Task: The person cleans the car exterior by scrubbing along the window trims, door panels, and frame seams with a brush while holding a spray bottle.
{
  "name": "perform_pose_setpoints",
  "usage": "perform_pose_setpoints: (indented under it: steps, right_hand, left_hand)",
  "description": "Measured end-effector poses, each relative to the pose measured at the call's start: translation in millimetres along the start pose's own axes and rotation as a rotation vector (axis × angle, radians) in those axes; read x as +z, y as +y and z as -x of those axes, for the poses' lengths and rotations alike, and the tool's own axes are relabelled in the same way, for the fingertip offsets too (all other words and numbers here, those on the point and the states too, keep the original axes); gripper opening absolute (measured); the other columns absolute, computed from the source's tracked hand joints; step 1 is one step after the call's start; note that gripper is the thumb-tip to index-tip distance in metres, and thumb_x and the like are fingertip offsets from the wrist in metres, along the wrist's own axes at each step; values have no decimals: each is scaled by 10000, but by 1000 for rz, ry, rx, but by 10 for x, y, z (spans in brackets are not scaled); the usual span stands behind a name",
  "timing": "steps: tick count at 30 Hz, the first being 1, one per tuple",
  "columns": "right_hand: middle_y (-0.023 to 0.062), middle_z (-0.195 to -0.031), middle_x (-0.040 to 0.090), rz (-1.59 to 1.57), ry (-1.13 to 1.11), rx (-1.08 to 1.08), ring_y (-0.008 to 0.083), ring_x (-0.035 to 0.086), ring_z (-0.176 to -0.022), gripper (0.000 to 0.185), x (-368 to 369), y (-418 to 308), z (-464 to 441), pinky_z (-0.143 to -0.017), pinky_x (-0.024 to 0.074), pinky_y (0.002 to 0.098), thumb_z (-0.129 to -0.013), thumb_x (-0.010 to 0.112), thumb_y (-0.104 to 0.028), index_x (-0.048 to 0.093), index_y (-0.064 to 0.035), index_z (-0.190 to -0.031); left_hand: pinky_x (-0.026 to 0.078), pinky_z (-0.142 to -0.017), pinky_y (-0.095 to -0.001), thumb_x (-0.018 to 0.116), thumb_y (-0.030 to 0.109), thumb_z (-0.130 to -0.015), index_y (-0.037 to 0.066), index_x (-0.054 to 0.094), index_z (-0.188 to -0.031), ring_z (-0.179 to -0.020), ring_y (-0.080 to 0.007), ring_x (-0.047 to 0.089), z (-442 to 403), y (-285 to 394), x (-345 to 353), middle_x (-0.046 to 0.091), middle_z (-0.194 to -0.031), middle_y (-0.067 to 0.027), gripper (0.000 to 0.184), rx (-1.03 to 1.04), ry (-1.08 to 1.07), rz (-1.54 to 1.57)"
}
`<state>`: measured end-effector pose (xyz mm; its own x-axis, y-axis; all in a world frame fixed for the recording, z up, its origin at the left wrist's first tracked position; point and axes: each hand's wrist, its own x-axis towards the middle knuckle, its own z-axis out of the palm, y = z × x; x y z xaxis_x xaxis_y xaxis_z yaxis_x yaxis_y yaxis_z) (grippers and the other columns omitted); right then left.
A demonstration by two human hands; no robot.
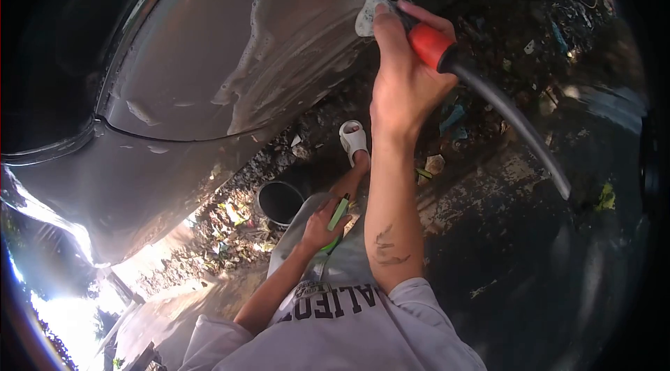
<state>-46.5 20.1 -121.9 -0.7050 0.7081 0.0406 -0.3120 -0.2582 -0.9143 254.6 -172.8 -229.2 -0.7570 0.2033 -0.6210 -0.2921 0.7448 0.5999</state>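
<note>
My right hand (412,57), arm stretched forward, is closed round a red-collared tool (429,44) with a black curved handle that trails back to the right. A pale, speckled pad or cloth (371,15) shows at my thumb, at the edge of the dark car panel (188,50). Streaks of suds run across that panel. Low by my lap, my left hand (324,224) is wrapped round a light green object (339,212) with a dark tip; what it is, I cannot make out.
A dark round bucket (280,202) stands on the ground beside my leg. My foot in a white sandal (354,139) is beyond it. Leaves and litter (230,221) cover the ground under the car's edge. Dark, patchy ground (516,245) lies at the right.
</note>
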Motion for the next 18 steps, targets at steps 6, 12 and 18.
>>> perform_pose_setpoints:
  steps: [6,12,18]
  right_hand:
    - [52,-856,685,297,-171,-13,105,631,-783,186,184,-142,947,-725,511,274,-790,801,24,709,-24,-944]
    - [54,-832,699,194,66,144,121,635,-775,171,148,-191,252,-735,523,289,-810,773,21,696,20,-963]
    - [61,-876,696,282,-92,28,136,646,-801,150,173,-60,995,-753,528,290,-807,752,3,696,-5,-946]
  left_hand:
    - [527,-923,-550,759,275,-864,69,574,-1328,-1121,-487,633,-53,-331,137,665,-1205,-250,541,-127,-169,167]
    - [541,-883,-554,744,325,-917,82,569,-1329,-1062,-495,654,-127,74,-129,672,-1183,-248,509,88,24,10]
    - [542,-909,-551,760,341,-869,52,608,-1300,-1071,-491,666,-127,27,-111,690,-1184,-265,540,24,-107,7]
